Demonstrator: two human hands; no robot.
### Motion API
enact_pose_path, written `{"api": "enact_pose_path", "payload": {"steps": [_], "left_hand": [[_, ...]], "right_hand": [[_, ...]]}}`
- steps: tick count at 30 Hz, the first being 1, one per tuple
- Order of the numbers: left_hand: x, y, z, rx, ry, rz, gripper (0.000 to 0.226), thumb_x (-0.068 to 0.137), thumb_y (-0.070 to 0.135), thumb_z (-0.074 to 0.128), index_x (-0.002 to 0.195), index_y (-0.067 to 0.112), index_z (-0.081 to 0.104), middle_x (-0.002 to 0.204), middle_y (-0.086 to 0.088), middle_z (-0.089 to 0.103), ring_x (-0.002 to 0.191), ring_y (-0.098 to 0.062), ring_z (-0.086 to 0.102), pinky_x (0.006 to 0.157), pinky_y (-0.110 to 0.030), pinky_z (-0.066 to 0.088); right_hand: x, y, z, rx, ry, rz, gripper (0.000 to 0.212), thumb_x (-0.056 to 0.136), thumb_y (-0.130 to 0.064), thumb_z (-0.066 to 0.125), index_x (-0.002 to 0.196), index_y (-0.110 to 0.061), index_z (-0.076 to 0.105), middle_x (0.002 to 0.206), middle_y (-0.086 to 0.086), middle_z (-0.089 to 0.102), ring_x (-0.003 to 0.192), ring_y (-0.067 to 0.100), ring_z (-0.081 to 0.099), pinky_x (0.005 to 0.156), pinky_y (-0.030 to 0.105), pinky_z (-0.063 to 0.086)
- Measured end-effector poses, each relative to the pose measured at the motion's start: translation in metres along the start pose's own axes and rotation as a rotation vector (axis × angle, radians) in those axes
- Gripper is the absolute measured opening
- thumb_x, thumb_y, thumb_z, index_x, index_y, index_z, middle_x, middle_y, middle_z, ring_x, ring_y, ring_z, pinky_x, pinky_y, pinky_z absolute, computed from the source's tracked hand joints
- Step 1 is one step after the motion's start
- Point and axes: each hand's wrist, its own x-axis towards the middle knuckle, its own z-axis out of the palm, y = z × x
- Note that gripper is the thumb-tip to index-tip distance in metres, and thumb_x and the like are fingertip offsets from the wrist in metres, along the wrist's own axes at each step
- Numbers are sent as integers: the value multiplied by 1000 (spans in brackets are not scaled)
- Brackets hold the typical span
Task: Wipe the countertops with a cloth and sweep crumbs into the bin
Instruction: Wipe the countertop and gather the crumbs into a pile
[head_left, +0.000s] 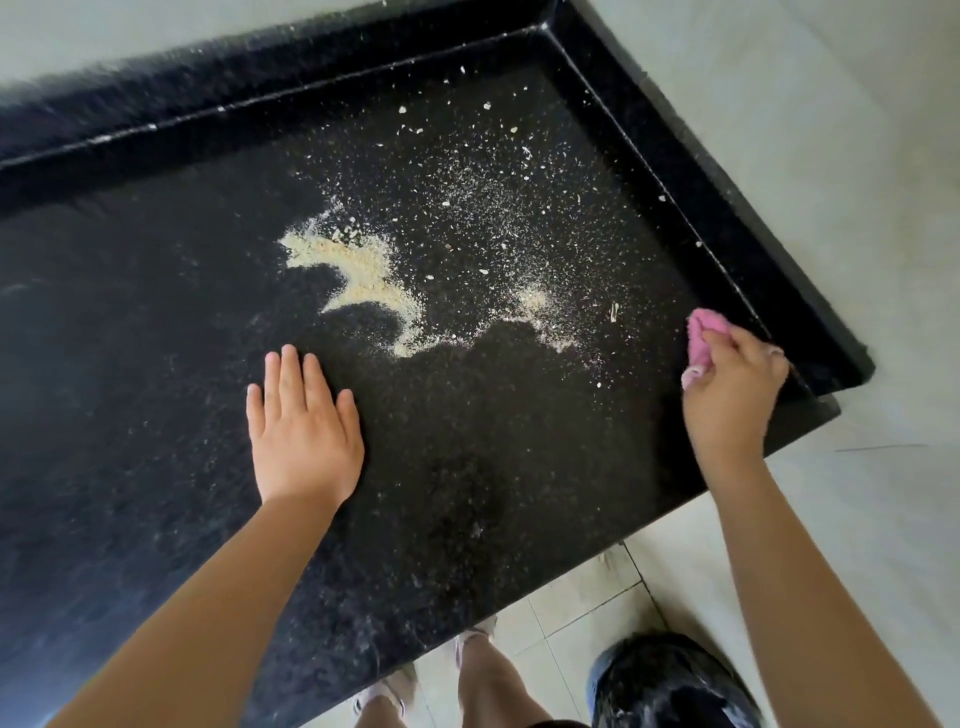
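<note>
Nearest you, bottom R of view, the bin (670, 680) w/ its dark liner sits on the floor tiles (582, 597) just below the counter's front edge, beside your feet. Your L hand (304, 431) lies flat on the black countertop (130, 364), fingers extended & close together, palm down, holding nothing – looks like a brace. Your R hand (732, 384) is closed round a pink cloth (701, 338), bunched, only its upper end poking out past the fingers, near the R raised lip (727, 218). Cloth's long axis runs roughly near-to-far, free end pointing toward the back corner. Beyond the hands, the crumbs (358, 275): a thick pale heap mid-counter, a thinner smear to its R, then fine scatter up to the far corner. Step in hand, I'd say: sweeping the crumbs together, bin part not yet done. Next move prob calls for dragging the cloth from the R lip leftward & toward you, herding scatter into the heap, then off the front edge over the bin – keep the cloth flat so the fines don't skip under it
</note>
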Motion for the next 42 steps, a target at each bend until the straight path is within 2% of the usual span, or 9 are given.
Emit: {"api": "enact_pose_path", "payload": {"steps": [3,8,14,19,22,31,34,37,42], "left_hand": [[0,-1,0,-26,2,10,50,97,22,27,142,-2,20,152,-14,12,142,-23,2,113,-37,-3],[-1,-2,2,-57,9,5,49,97,19,29,141,-3,22,152,-14,14,142,-23,4,113,-36,-2],[-3,2,-3,-94,48,48,49,97,17,33,139,-5,24,151,-16,16,141,-25,6,113,-37,0],[-3,17,1,-95,60,54,55,97,29,23,141,-4,20,152,-16,13,142,-25,4,113,-35,-3],[-1,21,10,-78,43,-32,52,98,23,28,142,-3,19,152,-16,11,142,-25,2,113,-37,-3],[-2,23,10,-73,72,-54,46,97,15,32,138,-6,28,150,-18,21,141,-28,11,113,-39,2],[-1,23,10,-61,69,-58,47,97,17,32,138,-5,27,150,-17,20,141,-27,9,113,-38,2],[-1,23,10,-54,70,-57,47,96,16,33,137,-5,29,150,-18,21,141,-28,10,113,-39,3],[-1,21,11,-45,65,-57,47,97,17,32,138,-5,28,150,-17,20,141,-27,10,113,-38,2]], "right_hand": [[-24,-28,5,33,-18,115,36,83,3,47,117,-4,55,131,10,47,120,33,31,92,44,36],[-77,-103,29,231,-78,-8,48,76,4,57,122,-10,55,129,6,48,116,29,34,85,47,41],[-43,-104,7,333,179,-164,48,52,10,69,99,5,65,102,20,63,89,42,55,74,13,22],[19,-40,-8,72,-21,155,36,85,-5,46,120,-3,53,131,13,45,123,32,32,99,35,28],[16,-47,1,46,-85,224,37,88,-6,47,125,-7,49,135,7,40,127,28,25,98,48,31],[-25,-96,13,187,-42,-223,36,77,-2,61,113,-6,60,123,3,52,113,27,41,93,26,31],[-13,-48,-4,211,32,-100,28,69,6,58,96,1,65,113,12,60,101,39,52,93,37,40],[-28,-13,-12,32,-114,149,38,85,-1,50,123,0,51,135,13,43,125,34,29,103,44,33],[-86,-34,-1,29,-131,58,48,77,2,59,124,-2,51,131,14,45,119,35,32,85,47,43]]}}
